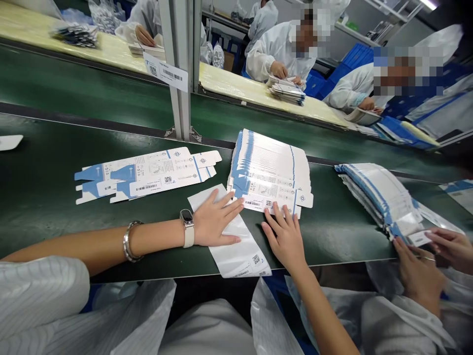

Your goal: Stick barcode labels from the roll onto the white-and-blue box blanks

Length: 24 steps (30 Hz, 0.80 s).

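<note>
My left hand [218,219] lies flat with spread fingers on a white label sheet [240,246], its fingertips by the lower left corner of a fanned stack of white and blue flattened cartons [271,162]. The sheet's lower end, with printed codes, reaches the table's front edge. My right hand [284,234] rests with fingers apart at the stack's lower edge, near a barcode label [253,202] on the front carton. Left of the stack, a few more flat cartons [155,170] overlap on the green surface.
A metal post [181,108] bearing a label rises behind the green table [44,222]. To the right, a neighbour's hands [421,261] touch another carton stack [380,192]. Across the line, people in white coats handle cartons at a yellow-topped bench [229,81].
</note>
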Tool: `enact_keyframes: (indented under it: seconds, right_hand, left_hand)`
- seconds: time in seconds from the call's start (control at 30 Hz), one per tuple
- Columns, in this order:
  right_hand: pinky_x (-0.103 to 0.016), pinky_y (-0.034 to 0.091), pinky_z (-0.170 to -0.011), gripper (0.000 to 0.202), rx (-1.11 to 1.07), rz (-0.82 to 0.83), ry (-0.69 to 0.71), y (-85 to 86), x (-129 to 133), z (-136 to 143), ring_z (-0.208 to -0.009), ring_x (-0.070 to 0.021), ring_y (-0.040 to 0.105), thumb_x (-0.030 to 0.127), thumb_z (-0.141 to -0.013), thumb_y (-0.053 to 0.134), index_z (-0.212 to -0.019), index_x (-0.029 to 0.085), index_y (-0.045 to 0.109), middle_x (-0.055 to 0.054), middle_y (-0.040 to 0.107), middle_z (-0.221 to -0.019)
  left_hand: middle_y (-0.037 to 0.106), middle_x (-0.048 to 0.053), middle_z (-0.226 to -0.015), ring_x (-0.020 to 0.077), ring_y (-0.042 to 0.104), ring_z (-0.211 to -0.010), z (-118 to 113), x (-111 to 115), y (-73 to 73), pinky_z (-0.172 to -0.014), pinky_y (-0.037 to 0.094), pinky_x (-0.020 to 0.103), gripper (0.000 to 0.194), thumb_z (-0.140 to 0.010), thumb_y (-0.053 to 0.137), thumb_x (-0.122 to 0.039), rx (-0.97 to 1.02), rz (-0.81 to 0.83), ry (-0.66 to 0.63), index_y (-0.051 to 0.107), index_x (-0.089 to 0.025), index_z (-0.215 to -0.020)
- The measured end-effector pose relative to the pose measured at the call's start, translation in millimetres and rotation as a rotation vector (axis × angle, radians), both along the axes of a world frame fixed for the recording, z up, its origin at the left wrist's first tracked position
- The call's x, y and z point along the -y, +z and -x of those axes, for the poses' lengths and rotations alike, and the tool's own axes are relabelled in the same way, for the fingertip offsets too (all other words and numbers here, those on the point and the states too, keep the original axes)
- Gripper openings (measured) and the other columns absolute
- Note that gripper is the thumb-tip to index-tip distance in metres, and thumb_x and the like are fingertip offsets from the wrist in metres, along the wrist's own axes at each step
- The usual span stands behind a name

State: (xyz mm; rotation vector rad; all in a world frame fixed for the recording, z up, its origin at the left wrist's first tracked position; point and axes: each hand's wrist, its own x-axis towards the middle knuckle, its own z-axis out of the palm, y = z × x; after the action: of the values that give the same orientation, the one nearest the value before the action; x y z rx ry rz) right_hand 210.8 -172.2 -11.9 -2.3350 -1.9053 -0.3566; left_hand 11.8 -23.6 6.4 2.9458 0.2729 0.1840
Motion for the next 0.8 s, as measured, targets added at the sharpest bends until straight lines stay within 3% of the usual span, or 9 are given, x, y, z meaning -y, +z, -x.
enact_keyframes:
  seconds: [0.13, 0.23, 0.33, 0.4, 0.7, 0.8]
  right_hand:
    - [-0.048, 0.037, -0.102, 0.038, -0.133, -0.101, 0.054, -3.1, 3.9, -4.3, -0.135, -0.0289, 0.026, 0.035, -0.092, 0.039, -0.124, 0.023, 0.054, -0.003, 0.044, -0.138]
    - [-0.043, 0.040, -0.101, 0.040, -0.168, -0.148, 0.055, -2.4, 3.1, -3.2, -0.132, -0.0255, 0.033, 0.035, -0.092, 0.039, -0.129, 0.023, 0.049, -0.004, 0.049, -0.134]
    - [-0.047, 0.041, -0.097, 0.049, -0.134, -0.131, -0.001, 0.7, -0.8, -0.4, -0.127, -0.0288, 0.039, 0.040, -0.090, 0.042, -0.135, 0.020, 0.042, -0.011, 0.044, -0.137]
    - [-0.049, 0.042, -0.093, 0.046, -0.113, -0.114, -0.033, 2.2, -3.2, 0.6, -0.123, -0.0308, 0.041, 0.042, -0.089, 0.044, -0.132, 0.023, 0.046, -0.012, 0.044, -0.136]
    - [-0.054, 0.034, -0.102, 0.033, -0.233, -0.178, 0.108, -1.7, 3.5, -5.6, -0.129, -0.0300, 0.036, 0.037, -0.090, 0.044, -0.111, 0.022, 0.064, -0.006, 0.053, -0.129]
    - [-0.051, 0.036, -0.101, 0.030, -0.260, -0.228, 0.117, -0.1, 5.9, -8.0, -0.126, -0.0277, 0.041, 0.034, -0.091, 0.042, -0.108, 0.024, 0.066, -0.006, 0.055, -0.126]
  left_hand:
    - [0.023, 0.009, -0.149, 0.0326, 0.016, -0.138, 0.1, -0.1, 0.6, -0.106, 0.014, 0.058, 0.078, -0.085, 0.021, -0.067, 0.014, -0.014, 0.002, 0.023, -0.012, -0.142]
    - [0.022, 0.009, -0.149, 0.0326, 0.016, -0.137, -0.1, -0.4, 1.3, -0.106, 0.014, 0.058, 0.079, -0.085, 0.022, -0.066, 0.017, -0.013, 0.000, 0.023, -0.012, -0.142]
    - [0.022, 0.009, -0.149, 0.0326, 0.016, -0.138, 0.2, -0.3, 2.2, -0.106, 0.014, 0.058, 0.079, -0.085, 0.023, -0.066, 0.009, -0.010, 0.002, 0.023, -0.011, -0.142]
    - [0.022, 0.009, -0.149, 0.0326, 0.016, -0.138, 0.6, 0.0, 2.8, -0.106, 0.014, 0.058, 0.079, -0.085, 0.023, -0.066, 0.006, -0.007, 0.001, 0.024, -0.011, -0.141]
    - [0.021, 0.008, -0.149, 0.0326, 0.015, -0.138, -0.1, 0.3, 2.3, -0.107, 0.013, 0.058, 0.078, -0.086, 0.023, -0.066, -0.001, -0.008, 0.001, 0.022, -0.012, -0.142]
    - [0.021, 0.008, -0.149, 0.0328, 0.016, -0.138, -0.2, -0.2, 2.4, -0.106, 0.014, 0.059, 0.078, -0.086, 0.022, -0.065, -0.002, -0.010, -0.004, 0.023, -0.011, -0.142]
